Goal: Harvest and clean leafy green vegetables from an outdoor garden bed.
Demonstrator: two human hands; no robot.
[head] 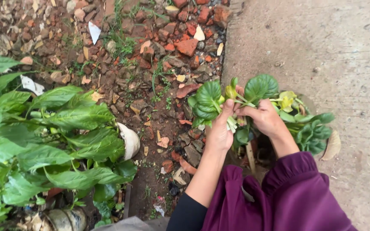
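Concrete slab (322,51) fills the right of frame; rubble-strewn soil (150,64) the upper middle; a broad-leaved plant (43,141) the lower left. Right of centre, a small round-leaved plant (260,87) stands between both hands. Left hand (219,130) closed around its pale stems; right hand (265,119) pinching stems from the opposite side.

Small leafy plant (258,107) sitting centre-right, at the edge where rubble ground (150,64) is meeting concrete path (322,51) on the right. Both hands in it: left hand (219,130) beside right hand (265,119). Big leafy bush (43,141) filling lower left.
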